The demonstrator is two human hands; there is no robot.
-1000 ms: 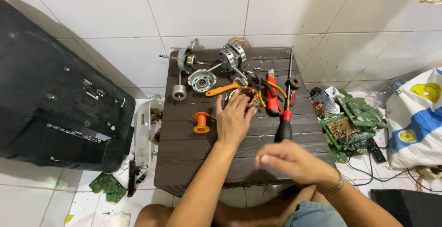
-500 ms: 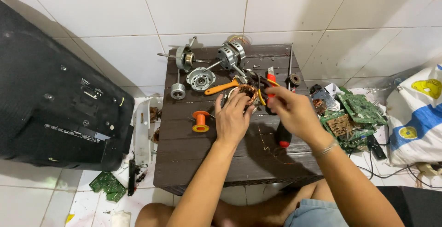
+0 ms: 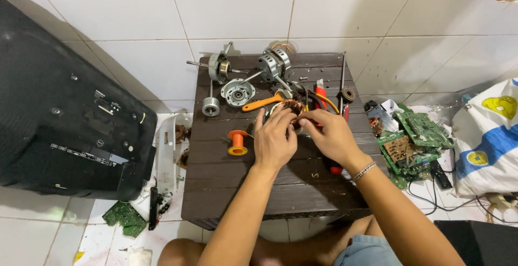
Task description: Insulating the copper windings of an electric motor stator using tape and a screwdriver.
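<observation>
On a small dark brown table (image 3: 237,190), my left hand (image 3: 274,142) and my right hand (image 3: 330,135) meet around a motor stator with copper windings (image 3: 291,107). Both hands grip it, fingertips on its rim; most of it is hidden under them. An orange wire spool (image 3: 237,142) stands just left of my left hand. An orange-handled tool (image 3: 261,103) lies beyond the fingers. A red-handled screwdriver (image 3: 333,166) pokes out under my right wrist.
Motor parts lie at the table's far end: a round end cap (image 3: 238,92), a rotor with shaft (image 3: 272,63), a housing (image 3: 218,67), a small pulley (image 3: 210,106). A black television back (image 3: 59,115) leans at left. Green circuit boards (image 3: 413,136) and a white printed bag (image 3: 488,136) sit at right.
My right hand rose from the table's near edge, passed the red screwdriver and joined my left hand on the stator. My left hand stayed on it.
</observation>
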